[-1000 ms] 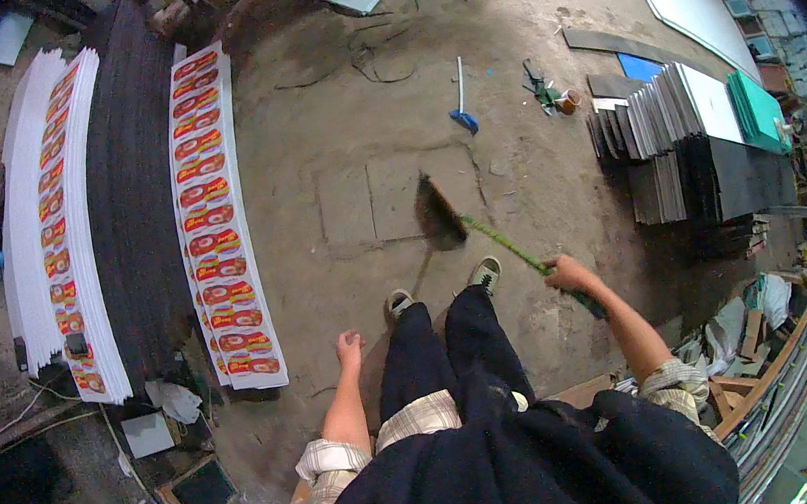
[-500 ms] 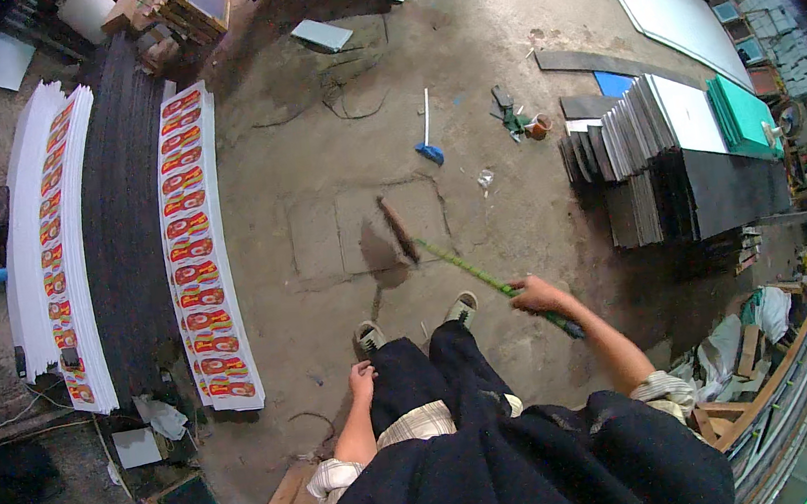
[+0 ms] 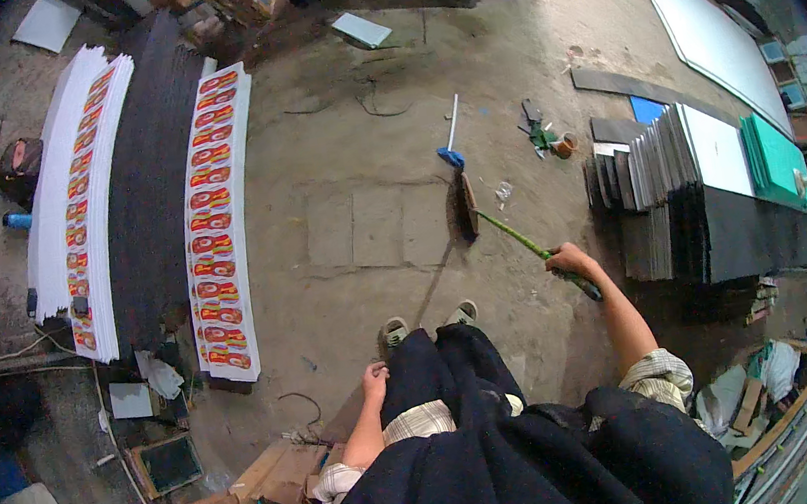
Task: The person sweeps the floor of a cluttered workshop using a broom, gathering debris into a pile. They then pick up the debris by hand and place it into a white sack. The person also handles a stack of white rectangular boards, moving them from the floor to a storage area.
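Note:
My right hand (image 3: 571,260) is wrapped round the green handle of a long broom (image 3: 520,239), out to the right in front of me. The broom's narrow brown head (image 3: 463,206) is at the floor, beside the blue end of a tool with a white stick (image 3: 451,137). The handle's dark end sticks out behind my hand. My left hand (image 3: 376,377) hangs beside my left thigh, its fingers loosely curled and nothing seen in them. My shoes (image 3: 462,313) stand on the concrete floor (image 3: 349,304), behind a square outline marked in it.
To the left stand long stacks of white printed sheets (image 3: 211,225) and black sheets (image 3: 148,183). Stacked boards (image 3: 713,148) and green sheets (image 3: 773,161) rise at the right. A small flowerpot-like brown object (image 3: 564,145) and a white panel (image 3: 362,29) lie ahead. Wooden-edged bins flank me.
My right hand has moved the broom to the right, its head now close to the blue-ended tool. The view has shifted a little; my left hand stays by my thigh.

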### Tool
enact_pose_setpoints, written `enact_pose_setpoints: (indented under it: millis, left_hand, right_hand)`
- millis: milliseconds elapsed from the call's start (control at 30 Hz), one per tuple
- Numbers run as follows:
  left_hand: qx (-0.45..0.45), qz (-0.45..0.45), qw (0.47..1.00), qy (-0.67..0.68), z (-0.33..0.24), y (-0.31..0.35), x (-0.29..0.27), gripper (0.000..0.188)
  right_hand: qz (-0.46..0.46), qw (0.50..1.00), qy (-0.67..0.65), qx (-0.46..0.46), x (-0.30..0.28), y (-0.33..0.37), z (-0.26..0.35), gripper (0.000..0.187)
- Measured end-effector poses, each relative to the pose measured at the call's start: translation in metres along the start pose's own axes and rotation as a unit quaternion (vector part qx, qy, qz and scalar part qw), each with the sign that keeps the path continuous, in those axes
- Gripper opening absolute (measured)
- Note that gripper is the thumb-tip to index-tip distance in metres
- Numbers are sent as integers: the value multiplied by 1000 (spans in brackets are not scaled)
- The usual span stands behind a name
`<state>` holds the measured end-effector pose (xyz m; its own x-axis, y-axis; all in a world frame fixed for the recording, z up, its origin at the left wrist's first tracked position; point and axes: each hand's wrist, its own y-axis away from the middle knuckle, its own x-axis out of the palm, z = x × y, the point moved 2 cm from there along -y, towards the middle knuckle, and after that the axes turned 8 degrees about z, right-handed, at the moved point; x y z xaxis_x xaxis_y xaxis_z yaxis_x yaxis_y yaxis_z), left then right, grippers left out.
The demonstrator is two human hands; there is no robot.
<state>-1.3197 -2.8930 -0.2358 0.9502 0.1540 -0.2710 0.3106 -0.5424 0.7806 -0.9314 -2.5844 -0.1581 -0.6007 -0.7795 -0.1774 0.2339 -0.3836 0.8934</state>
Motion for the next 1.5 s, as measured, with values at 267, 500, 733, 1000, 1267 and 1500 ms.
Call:
enact_pose_setpoints:
  millis: [267, 500, 733, 1000, 1267, 1500]
  left_hand:
    - [11, 50, 999, -3, 31, 7, -36, 44]
    - [3, -45, 996, 79, 44, -13, -55, 55]
    - [41, -76, 985, 151, -4, -46, -108, 54]
    - [58, -29, 987, 145, -34, -133, -215, 52]
    - [3, 31, 998, 46, -77, -170, -310, 57]
    - [5, 12, 1000, -9, -127, -211, -342, 66]
  right_hand:
    - [-56, 986, 138, -74, 27, 11, 62, 45]
    - [24, 946, 284, -155, 101, -9, 204, 46]
    - [160, 966, 143, -146, 208, -95, 326, 39]
    - [199, 960, 154, -121, 313, -187, 431, 44]
    - [85, 987, 118, -63, 206, -194, 433, 40]
    - [-47, 998, -31, -18, 91, -164, 412, 13]
